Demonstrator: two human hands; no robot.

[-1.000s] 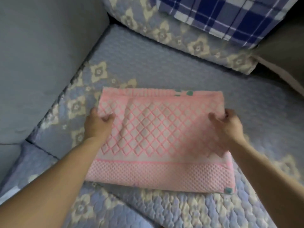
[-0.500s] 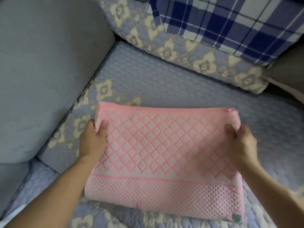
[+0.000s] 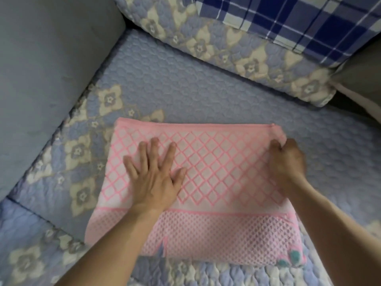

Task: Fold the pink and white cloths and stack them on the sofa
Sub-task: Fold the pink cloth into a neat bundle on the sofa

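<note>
Now my left hand [image 3: 153, 178] lies flat, fingers spread, on the folded pink cloth [image 3: 216, 182], which rests on the sofa [image 3: 185, 83] seat. At the cloth's far right corner, my right hand [image 3: 287, 162] pinches its edge.

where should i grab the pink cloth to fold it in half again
Grip the pink cloth at its short right edge, coming from the right, where the right hand already pinches the far corner. It lies flat and wider than deep, so that edge probably carries over to the left edge, past the flat left hand.
</note>
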